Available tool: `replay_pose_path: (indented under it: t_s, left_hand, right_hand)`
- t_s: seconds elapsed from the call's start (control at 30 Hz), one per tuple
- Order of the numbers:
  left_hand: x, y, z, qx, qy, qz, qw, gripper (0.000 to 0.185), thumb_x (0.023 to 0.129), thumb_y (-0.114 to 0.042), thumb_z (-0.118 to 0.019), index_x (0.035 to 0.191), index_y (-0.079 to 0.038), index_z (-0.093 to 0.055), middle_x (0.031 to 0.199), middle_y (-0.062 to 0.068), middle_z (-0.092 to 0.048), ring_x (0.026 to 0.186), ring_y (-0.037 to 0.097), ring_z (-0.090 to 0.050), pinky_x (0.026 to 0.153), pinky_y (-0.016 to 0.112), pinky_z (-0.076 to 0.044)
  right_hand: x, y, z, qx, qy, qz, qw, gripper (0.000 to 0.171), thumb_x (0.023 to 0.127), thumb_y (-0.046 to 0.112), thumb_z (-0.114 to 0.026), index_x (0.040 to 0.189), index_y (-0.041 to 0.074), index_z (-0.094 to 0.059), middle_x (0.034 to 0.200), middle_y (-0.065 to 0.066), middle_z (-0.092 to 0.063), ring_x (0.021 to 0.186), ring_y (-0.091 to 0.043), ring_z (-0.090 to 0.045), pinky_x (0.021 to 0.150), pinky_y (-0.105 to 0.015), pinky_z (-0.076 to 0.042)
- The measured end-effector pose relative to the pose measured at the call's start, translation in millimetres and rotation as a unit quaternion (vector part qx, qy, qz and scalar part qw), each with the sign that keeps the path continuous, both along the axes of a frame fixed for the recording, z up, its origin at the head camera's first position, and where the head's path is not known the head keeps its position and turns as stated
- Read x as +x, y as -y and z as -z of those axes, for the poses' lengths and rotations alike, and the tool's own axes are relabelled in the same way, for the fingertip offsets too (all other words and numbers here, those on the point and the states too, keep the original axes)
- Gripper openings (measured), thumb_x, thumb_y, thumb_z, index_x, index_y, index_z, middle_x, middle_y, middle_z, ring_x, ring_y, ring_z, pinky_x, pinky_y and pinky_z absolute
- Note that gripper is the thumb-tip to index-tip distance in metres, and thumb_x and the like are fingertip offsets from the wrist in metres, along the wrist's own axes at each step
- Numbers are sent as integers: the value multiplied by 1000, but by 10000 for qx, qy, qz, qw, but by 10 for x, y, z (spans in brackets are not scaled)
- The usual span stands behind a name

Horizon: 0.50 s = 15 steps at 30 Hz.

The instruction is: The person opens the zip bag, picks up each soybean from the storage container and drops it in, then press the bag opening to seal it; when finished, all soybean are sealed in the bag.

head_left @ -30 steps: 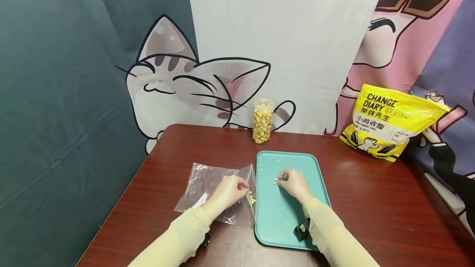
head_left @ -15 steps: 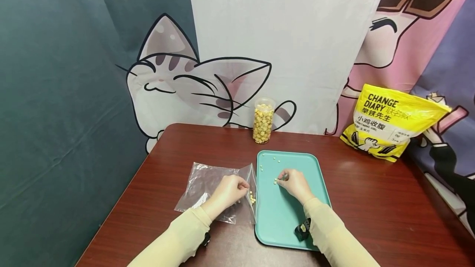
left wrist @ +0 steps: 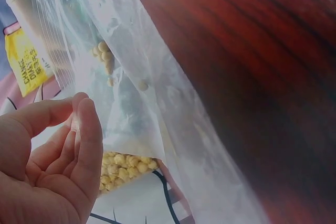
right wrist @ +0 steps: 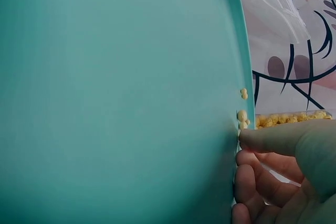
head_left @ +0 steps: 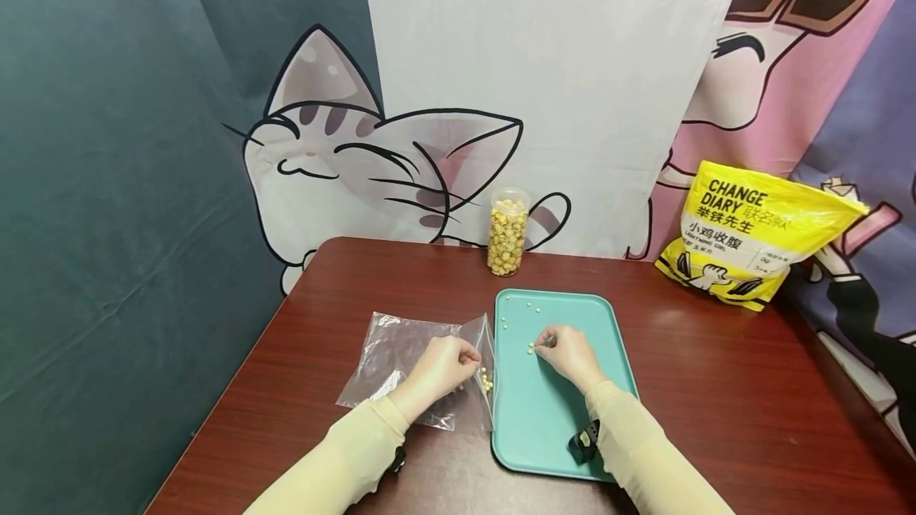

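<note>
My left hand (head_left: 447,364) pinches the edge of a clear zip bag (head_left: 390,348) between thumb and fingertips. The bag lies on the table, its mouth side raised against the tray; several small pale-yellow balls (left wrist: 105,53) are inside it. On the turquoise tray (head_left: 533,435), my right hand (head_left: 568,356) has its thumb and forefinger together at a few more pale-yellow balls (right wrist: 242,116). It seems to pinch one, mostly hidden by the fingertips. Other loose balls (head_left: 504,323) lie near the tray's far left corner.
Behind the tray stands a clear jar (head_left: 507,237) full of popcorn-like yellow pieces. A yellow snack bag (head_left: 751,237) leans at the back right. The brown table (head_left: 751,388) meets a printed cloth backdrop (head_left: 572,62) at its far edge.
Both hands stay almost in place. The fingers of my right hand shift slightly at the balls on the tray; the bag and my left hand's grip look the same.
</note>
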State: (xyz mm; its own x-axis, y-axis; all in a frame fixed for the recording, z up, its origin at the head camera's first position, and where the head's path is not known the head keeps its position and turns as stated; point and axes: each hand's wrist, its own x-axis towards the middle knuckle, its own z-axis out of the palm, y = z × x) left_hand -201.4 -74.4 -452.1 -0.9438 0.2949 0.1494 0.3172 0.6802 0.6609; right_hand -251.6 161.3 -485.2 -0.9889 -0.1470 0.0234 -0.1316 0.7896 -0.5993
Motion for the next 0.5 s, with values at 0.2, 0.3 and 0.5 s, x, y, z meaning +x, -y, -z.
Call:
replay_pose_path:
  t_s: [0.2, 0.3, 0.5]
  left_hand:
    - [24, -4, -26, 47, -1, 25, 10000, 13, 78, -2, -62, 85, -2, -73, 67, 1, -67, 43, -2, -48, 50, 16, -44]
    - [37, -6, -29, 41, 17, 29, 10000, 13, 78, -2, -62, 84, -3, -73, 66, 0, -66, 43, -2, -47, 50, 16, -44]
    - [43, -8, -20, 65, 19, 57, 10000, 12, 78, -2, -62, 84, -3, -73, 63, -2, -64, 43, -2, -46, 50, 16, -44]
  right_hand:
    - [10, -5, -5, 118, -113, -1, 9999, 5, 82, 13, -71, 81, 9, -67, 74, -1, -64, 64, -14, -55, 58, -33, -45]
    - [32, 0, -17, 369, -302, -71, 9988, 4, 82, 11, -70, 80, 11, -67, 73, -2, -64, 64, -14, -55, 58, -33, -45]
    - [65, 13, -42, 744, -587, -152, 9954, 4, 82, 10, -67, 78, 10, -67, 69, -1, -63, 59, -13, -53, 54, -33, -45]
